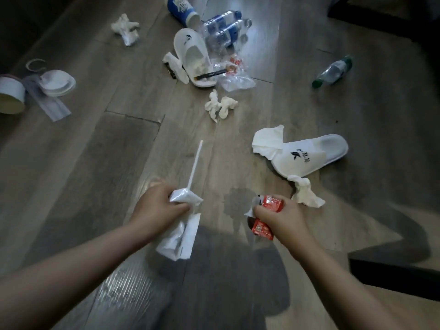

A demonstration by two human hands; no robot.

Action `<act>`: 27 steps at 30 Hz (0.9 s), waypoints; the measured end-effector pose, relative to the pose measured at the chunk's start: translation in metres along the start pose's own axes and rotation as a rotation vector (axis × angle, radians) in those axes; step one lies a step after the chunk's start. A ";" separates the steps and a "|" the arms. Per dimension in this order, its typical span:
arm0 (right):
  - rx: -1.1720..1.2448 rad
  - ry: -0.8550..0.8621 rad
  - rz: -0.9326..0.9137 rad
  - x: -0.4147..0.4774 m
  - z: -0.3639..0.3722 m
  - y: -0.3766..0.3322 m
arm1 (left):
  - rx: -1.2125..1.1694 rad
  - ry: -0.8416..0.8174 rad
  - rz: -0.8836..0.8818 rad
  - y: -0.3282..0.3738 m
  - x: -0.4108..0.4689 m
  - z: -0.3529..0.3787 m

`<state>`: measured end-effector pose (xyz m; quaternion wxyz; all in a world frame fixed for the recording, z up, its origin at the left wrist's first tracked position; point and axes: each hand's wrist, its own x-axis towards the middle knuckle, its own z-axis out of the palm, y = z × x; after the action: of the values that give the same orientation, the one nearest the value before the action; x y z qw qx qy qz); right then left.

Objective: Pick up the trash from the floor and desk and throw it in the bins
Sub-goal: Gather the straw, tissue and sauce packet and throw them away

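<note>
- The left hand (156, 207) is low over the wooden floor (95, 163). Its fingers (176, 207) are curled tight around a crumpled white wrapper (183, 236).
- A thin white straw (195, 165) sticks up and away from the top of that wrapper. The rest of the wrapper hangs down below the hand.
- The right hand (281, 219) is low too, well apart from the left one. Its fingers (259, 210) are curled around some red packets (260, 228), which poke out above and below the hand.
- A scrunched tissue (306, 192) lies on the floor just beside the right hand.
- Behind it lies a white slipper (309, 156), with a flat tissue (266, 141) lying over its toe.
- Two balled tissues (220, 106) lie touching each other near the middle of the floor.
- Farther off is a second slipper (190, 55) with a dark stick (212, 74) lying across it. A clear plastic bag (234, 77) and clear bottles (223, 28) are right next to it.
- A blue cup (182, 9) lies on its side by the bottles.
- A bottle with a green cap (333, 71) lies alone on the right.
- One more tissue ball (125, 28) is far back on the left.
- At the left edge are a paper bowl (10, 95) and a white lid (57, 82).
</note>
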<state>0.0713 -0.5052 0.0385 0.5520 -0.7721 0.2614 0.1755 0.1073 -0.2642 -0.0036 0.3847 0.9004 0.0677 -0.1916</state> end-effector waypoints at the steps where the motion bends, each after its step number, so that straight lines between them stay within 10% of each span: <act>1: 0.050 0.007 0.025 -0.012 -0.004 -0.008 | -0.023 -0.010 -0.021 0.011 -0.013 -0.006; 17: 0.120 0.205 -0.041 -0.284 -0.175 -0.326 | -0.172 -0.092 0.079 0.366 -0.217 -0.257; 27: 0.151 0.606 -0.169 -0.540 -0.280 -0.496 | -0.116 -0.327 0.543 0.586 -0.374 -0.402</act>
<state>-0.0696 -0.5300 0.8102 0.5174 -0.7651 0.3611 -0.1289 0.0395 -0.3726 0.7897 0.4781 0.8195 -0.2271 -0.2198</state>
